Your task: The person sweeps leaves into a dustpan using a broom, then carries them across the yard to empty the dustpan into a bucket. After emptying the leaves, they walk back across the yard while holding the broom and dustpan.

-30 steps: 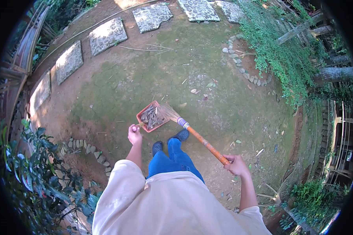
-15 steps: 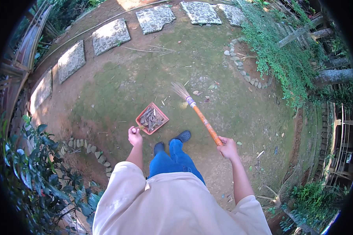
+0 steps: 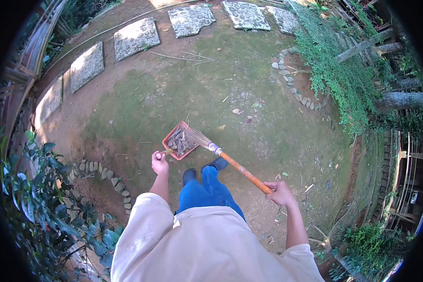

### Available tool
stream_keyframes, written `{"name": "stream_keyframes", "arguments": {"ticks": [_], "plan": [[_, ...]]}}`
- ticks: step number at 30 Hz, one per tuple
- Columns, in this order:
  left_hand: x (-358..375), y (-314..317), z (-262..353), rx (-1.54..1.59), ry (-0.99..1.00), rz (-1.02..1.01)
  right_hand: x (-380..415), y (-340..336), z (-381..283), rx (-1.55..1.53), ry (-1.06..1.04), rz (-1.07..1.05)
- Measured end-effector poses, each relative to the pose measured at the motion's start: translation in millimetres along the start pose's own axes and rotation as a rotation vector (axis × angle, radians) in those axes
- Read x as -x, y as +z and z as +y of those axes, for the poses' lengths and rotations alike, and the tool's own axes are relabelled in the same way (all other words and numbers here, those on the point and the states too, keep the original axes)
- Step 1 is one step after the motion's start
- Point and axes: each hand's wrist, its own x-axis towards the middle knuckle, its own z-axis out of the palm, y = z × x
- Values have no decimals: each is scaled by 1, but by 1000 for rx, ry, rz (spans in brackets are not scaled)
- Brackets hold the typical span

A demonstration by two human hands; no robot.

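Observation:
My left hand (image 3: 160,161) is closed on the short handle of an orange-red dustpan (image 3: 188,153), which rests on the ground in front of my feet. Dry brown leaves (image 3: 177,142) lie heaped in the pan. In my right hand (image 3: 280,193) is the orange handle of a broom (image 3: 243,171), gripped near its end. The broom slants to the left, and its thin bristles reach over the open right side of the dustpan. Where the bristle tips touch is hard to make out.
Mossy soil with scattered leaves (image 3: 238,112) spreads ahead. Stone slabs (image 3: 136,38) line the far side. Stone-edged beds lie right, with creeping greenery (image 3: 333,70), and left, with small stones (image 3: 110,174). A leafy shrub (image 3: 47,207) stands close on my left.
The broom has swung left and toward me, bringing its bristles from the bare ground to the dustpan. My right hand has shifted slightly right and down. The dustpan has barely moved.

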Motion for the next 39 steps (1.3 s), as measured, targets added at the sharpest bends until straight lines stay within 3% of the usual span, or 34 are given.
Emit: {"name": "stream_keyframes", "arguments": {"ticks": [7, 19, 22, 25, 31, 39], "plan": [[2, -8, -3, 17, 0, -2, 15, -6, -9, -89, 48, 74], [0, -40, 3, 8, -12, 38, -58, 19, 14, -144, -117, 229], [-2, -43, -2, 40, -44, 46, -65, 33, -5, -172, -33, 204], [0, -49, -2, 11, -38, 57, -75, 57, -14, 57, -183, 279], [-6, -46, -18, 7, -1, 98, -41, 56, -54, 251, -69, 37], [-9, -49, -24, 11, 0, 88, 0, 25, -24, -20, -39, -11]]}}
